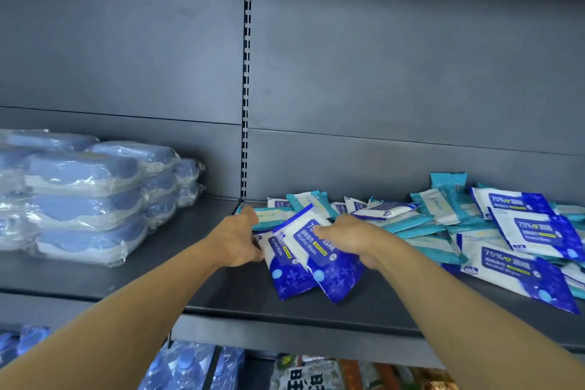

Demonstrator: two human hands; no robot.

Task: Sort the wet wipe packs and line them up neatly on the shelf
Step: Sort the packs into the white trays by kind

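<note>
— Nearest: two bare forearms reaching up over the shelf edge [285, 315]. Left hand [239, 239] curled round the left side of a small bunch of blue-and-white alcohol wipe packs [311, 258], thumb tucked behind. Right hand [349, 239] clamped over the same bunch from the right, fingers wrapped across the top pack.

— How many in the bunch?

— At least two, overlapped and tilted, blue ends pointing near. Possibly a third underneath; hard to tell. Held just above or on the shelf floor, at the left end of the pile.

— And the rest?

— Still a heap. Teal-and-white packs [421, 223] scattered flat and crooked through the middle and far side, more blue-and-white packs [535, 231] sprawled at the right, lying over the teal ones. Two kinds thoroughly mixed.

— Anything lined up yet?

— Nothing resembling a row. Judged as early: first handful of one kind being gathered, sorting barely started.

— Room for the rows?

— Bare shelf between the heap and the stacked blue plastic-wrapped bundles [85, 199] far left. Looks enough for a start.

— Left to do?

— Nearly all: separating blue from teal, squaring each kind, standing or laying them in lines.
</note>
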